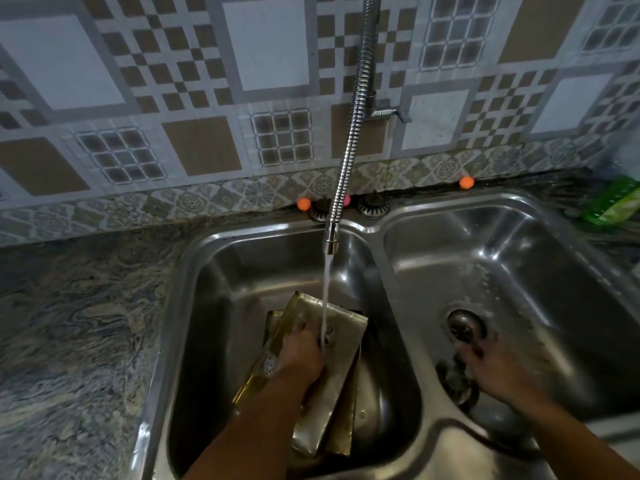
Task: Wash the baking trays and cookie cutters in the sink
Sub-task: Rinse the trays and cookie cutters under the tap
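The gold baking tray (334, 368) is leaning tilted in the left basin of the sink (214, 306), low in the middle of the frame, on top of another tray (343, 427), probably so the water (326, 292) falling from the tap (330, 242) runs off it. The left hand (301, 355) is pressing on its upper face; whether the fingers are gripping anything I cannot tell. The right hand (491, 368) is reaching into the right basin by the drain (465, 325), fingers spread and blurred, over a dark object too unclear to name. A green thing (613, 202) is sitting on the table at the right edge.
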